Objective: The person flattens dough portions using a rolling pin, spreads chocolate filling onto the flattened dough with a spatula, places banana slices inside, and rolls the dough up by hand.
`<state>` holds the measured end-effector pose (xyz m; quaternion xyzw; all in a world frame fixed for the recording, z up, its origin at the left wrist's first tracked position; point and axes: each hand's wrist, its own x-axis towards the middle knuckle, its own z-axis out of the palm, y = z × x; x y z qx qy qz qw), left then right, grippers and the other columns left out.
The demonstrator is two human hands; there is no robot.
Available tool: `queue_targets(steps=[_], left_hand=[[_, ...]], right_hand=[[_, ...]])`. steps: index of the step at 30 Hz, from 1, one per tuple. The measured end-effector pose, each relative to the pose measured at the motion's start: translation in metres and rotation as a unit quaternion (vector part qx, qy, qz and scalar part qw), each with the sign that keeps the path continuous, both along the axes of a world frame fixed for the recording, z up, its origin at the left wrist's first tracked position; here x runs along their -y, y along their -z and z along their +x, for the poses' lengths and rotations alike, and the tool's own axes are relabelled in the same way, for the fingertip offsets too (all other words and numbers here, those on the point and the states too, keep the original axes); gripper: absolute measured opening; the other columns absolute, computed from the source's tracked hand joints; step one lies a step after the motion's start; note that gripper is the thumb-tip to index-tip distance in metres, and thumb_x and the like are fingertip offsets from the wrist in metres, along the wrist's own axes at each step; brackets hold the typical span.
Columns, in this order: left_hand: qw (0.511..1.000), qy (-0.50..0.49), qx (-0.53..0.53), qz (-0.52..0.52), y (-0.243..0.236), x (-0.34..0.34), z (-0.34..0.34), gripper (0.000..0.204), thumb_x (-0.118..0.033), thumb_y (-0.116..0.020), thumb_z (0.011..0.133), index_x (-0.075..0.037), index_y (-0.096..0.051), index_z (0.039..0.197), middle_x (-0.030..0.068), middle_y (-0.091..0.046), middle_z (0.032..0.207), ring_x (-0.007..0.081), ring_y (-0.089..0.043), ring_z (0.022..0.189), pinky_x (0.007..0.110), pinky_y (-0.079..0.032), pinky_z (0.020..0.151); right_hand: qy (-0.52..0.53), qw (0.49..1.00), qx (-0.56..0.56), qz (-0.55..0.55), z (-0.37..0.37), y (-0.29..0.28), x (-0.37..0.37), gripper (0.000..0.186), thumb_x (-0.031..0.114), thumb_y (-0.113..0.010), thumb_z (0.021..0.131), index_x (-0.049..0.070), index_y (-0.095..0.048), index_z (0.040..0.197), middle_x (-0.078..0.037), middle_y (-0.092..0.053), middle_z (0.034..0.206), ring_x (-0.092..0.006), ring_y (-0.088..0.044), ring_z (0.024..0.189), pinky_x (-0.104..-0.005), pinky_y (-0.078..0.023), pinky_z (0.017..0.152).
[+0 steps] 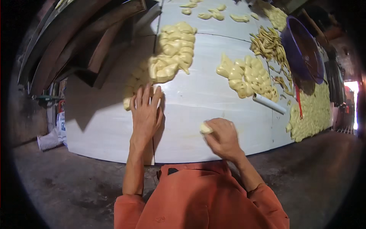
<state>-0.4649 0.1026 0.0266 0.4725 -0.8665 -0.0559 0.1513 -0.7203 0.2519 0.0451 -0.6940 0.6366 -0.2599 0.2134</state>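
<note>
My left hand (146,114) lies with fingers apart over the lower end of a shaded row of pale dough pieces (129,100), its fingertips touching dough. My right hand (221,138) is closed around a small lump of dough (206,128), low over the white tabletop (187,147). A large cluster of glossy dough pieces (173,49) lies just beyond my left fingers. Another cluster (246,76) sits to the upper right, beside a pale grey cylindrical rod (268,103).
Dark stacked trays or boards (76,45) stand at left. A purple basin (303,49), thin darker dough strips (267,47), a red utensil (298,100) and a spread of dough (310,114) line the right. Small pieces (216,15) lie at the back.
</note>
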Motion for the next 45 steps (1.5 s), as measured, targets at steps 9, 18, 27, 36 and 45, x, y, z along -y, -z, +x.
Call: queue_targets(steps=[9, 18, 27, 36, 45], left_hand=[[0.979, 0.16, -0.028, 0.123, -0.003, -0.13, -0.041, 0.06, -0.037, -0.066, 0.098, -0.003, -0.055, 0.147, 0.0143, -0.055, 0.153, 0.0276, -0.05, 0.144, 0.061, -0.03, 0.117], [0.982, 0.105, 0.073, 0.138, 0.001, -0.141, -0.056, 0.082, -0.054, -0.065, 0.095, -0.002, -0.046, 0.155, 0.0167, -0.044, 0.163, 0.0317, -0.037, 0.154, 0.076, -0.014, 0.119], [0.979, 0.149, 0.038, 0.133, 0.003, -0.152, -0.059, 0.078, -0.049, -0.07, 0.094, -0.003, -0.047, 0.153, 0.0173, -0.047, 0.159, 0.0367, -0.036, 0.153, 0.077, -0.015, 0.118], [0.982, 0.08, 0.027, 0.169, 0.004, -0.15, -0.059, 0.081, -0.045, -0.073, 0.094, -0.009, -0.042, 0.158, 0.0242, -0.038, 0.164, 0.044, -0.035, 0.152, 0.081, -0.017, 0.114], [0.988, 0.045, 0.013, 0.15, -0.014, -0.146, -0.058, 0.081, -0.041, -0.077, 0.093, -0.008, -0.042, 0.159, 0.0231, -0.037, 0.164, 0.0431, -0.031, 0.154, 0.074, -0.012, 0.121]], right_hand=[[-0.118, 0.991, -0.065, 0.025, -0.001, 0.017, -0.033, 0.089, 0.062, -0.062, 0.095, -0.001, -0.043, 0.156, -0.02, -0.041, 0.163, -0.035, -0.035, 0.155, -0.0641, -0.021, 0.123], [-0.115, 0.973, -0.197, 0.041, -0.023, 0.035, -0.049, 0.087, 0.067, -0.058, 0.094, 0.007, -0.046, 0.156, -0.014, -0.041, 0.165, -0.0318, -0.036, 0.155, -0.0776, -0.011, 0.119], [-0.084, 0.977, -0.187, 0.062, -0.043, 0.027, -0.056, 0.081, 0.063, -0.056, 0.098, 0.007, -0.046, 0.156, -0.014, -0.044, 0.163, -0.037, -0.036, 0.154, -0.0736, -0.013, 0.122], [0.214, 0.712, 0.651, 0.155, -0.12, 0.002, -0.035, 0.099, 0.078, -0.01, 0.103, 0.002, -0.045, 0.157, -0.027, -0.068, 0.133, -0.0347, -0.067, 0.124, -0.0447, -0.048, 0.109], [0.165, 0.913, 0.371, 0.031, -0.141, -0.01, -0.056, 0.112, 0.088, -0.024, 0.095, 0.008, -0.001, 0.169, -0.029, -0.069, 0.128, -0.0366, -0.069, 0.118, -0.0499, -0.052, 0.108]])
